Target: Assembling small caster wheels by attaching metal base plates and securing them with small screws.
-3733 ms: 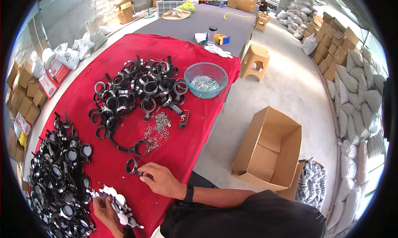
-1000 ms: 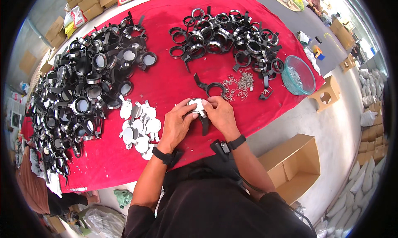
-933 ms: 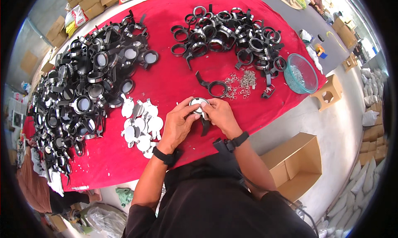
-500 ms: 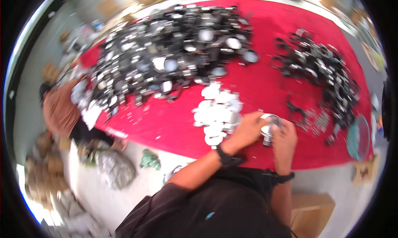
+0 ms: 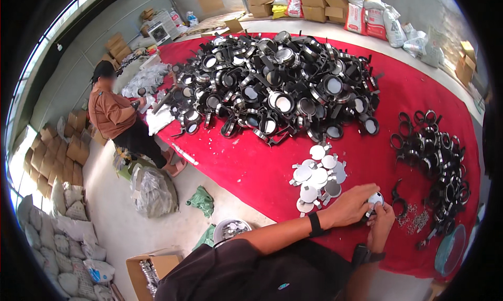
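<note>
Both of my hands meet over the red cloth [image 5: 251,175], close to the table's near edge. My left hand [image 5: 352,205] is closed on a small round white-faced piece [image 5: 375,198] from its left side. From below and the right, the fingers of my right hand [image 5: 382,225] pinch the same piece; they hide its lower part. Left of my hands lies a loose pile of flat white and silver discs with short tabs [image 5: 317,176]. A single black ring with an arm [image 5: 400,206] and scattered small metal bits [image 5: 417,221] lie just right of my hands.
A large heap of black-and-silver round parts [image 5: 283,86] covers the table's far middle. Black rings [image 5: 443,170] are piled at right, near a teal bowl [image 5: 450,250]. A co-worker [image 5: 112,112] stands at the left end. Below are a bucket [image 5: 232,228] and a carton [image 5: 139,275].
The view has swung, so the table's contents sit further right and more of the room's left and back shows. Both hands still hold the round piece, its white face now turned up.
</note>
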### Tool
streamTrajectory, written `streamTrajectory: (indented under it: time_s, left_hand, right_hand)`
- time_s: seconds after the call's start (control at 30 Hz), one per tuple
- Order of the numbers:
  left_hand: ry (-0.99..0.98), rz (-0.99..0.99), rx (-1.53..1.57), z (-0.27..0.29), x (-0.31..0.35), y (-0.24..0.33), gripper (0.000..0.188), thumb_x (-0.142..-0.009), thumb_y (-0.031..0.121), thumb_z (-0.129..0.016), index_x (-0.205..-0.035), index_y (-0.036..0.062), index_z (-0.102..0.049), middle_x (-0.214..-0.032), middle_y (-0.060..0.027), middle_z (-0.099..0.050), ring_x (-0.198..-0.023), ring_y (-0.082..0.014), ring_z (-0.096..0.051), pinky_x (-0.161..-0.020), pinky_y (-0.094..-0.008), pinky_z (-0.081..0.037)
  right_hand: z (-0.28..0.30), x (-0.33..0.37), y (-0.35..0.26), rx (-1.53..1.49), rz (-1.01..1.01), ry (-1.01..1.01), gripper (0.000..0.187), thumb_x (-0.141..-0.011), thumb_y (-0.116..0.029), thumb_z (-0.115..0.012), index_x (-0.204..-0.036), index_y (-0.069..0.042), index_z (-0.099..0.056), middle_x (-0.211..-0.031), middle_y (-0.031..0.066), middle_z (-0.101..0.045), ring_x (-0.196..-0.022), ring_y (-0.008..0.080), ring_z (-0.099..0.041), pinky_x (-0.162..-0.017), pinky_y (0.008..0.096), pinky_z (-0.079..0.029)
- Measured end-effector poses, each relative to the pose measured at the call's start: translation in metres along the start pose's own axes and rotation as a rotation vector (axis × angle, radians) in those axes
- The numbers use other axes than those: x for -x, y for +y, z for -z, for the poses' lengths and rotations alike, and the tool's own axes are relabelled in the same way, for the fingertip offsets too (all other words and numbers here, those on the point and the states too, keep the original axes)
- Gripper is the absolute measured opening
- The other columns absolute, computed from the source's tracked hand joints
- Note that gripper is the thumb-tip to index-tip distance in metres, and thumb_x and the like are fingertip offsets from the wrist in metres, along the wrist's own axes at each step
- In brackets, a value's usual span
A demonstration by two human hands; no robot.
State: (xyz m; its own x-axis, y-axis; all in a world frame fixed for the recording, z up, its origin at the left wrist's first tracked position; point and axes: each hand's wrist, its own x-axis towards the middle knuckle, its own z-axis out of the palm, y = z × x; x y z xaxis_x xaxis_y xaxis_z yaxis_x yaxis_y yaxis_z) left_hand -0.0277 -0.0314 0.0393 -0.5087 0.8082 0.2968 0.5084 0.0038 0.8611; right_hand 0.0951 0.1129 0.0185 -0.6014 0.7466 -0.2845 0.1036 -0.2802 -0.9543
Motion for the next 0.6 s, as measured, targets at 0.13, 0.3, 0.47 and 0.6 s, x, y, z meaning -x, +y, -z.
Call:
streamTrajectory:
  time_s: [0.13, 0.3, 0.47, 0.6]
  left_hand:
    - [-0.213, -0.108, -0.089, -0.009, 0.000, 0.020, 0.065, -0.090, 0.016, -0.081, -0.149, 0.0031, -0.059, -0.159, -0.0263, -0.056, -0.151, -0.0454, -0.051, -0.133, -0.0545, -0.036]
    - [-0.057, -0.186, -0.137, -0.008, -0.012, -0.003, 0.047, -0.080, 0.014, -0.086, -0.122, 0.0020, -0.068, -0.128, -0.0213, -0.069, -0.120, -0.0456, -0.064, -0.107, -0.0527, -0.051]
    - [-0.205, -0.024, -0.243, 0.013, -0.008, -0.004, 0.072, -0.081, 0.012, -0.092, -0.146, -0.0003, -0.067, -0.156, -0.0236, -0.063, -0.152, -0.0409, -0.054, -0.128, -0.0482, -0.042]
    - [-0.283, 0.051, -0.173, 0.006, -0.016, 0.007, 0.073, -0.081, 0.008, -0.092, -0.149, -0.0005, -0.066, -0.160, -0.0209, -0.061, -0.155, -0.0400, -0.051, -0.128, -0.0453, -0.043]
  right_hand:
    - [0.028, -0.014, 0.013, 0.002, -0.047, 0.033, 0.019, -0.106, -0.014, -0.071, -0.114, 0.002, -0.070, -0.085, 0.0033, -0.069, -0.059, 0.0075, -0.058, -0.050, 0.0267, -0.045]
    - [0.016, -0.018, 0.037, -0.062, 0.045, -0.052, 0.017, -0.106, -0.010, -0.066, -0.117, -0.001, -0.075, -0.098, 0.0068, -0.076, -0.083, 0.0149, -0.073, -0.071, 0.0303, -0.057]
    - [0.027, 0.041, 0.006, 0.017, -0.009, 0.135, 0.030, -0.106, -0.011, -0.074, -0.132, 0.003, -0.068, -0.099, 0.0088, -0.077, -0.074, 0.0126, -0.072, -0.057, 0.0279, -0.055]
    - [0.113, 0.059, 0.011, 0.302, 0.143, 0.492, 0.021, -0.101, -0.009, -0.078, -0.119, 0.001, -0.078, -0.095, 0.0084, -0.078, -0.079, 0.0168, -0.075, -0.072, 0.0315, -0.060]
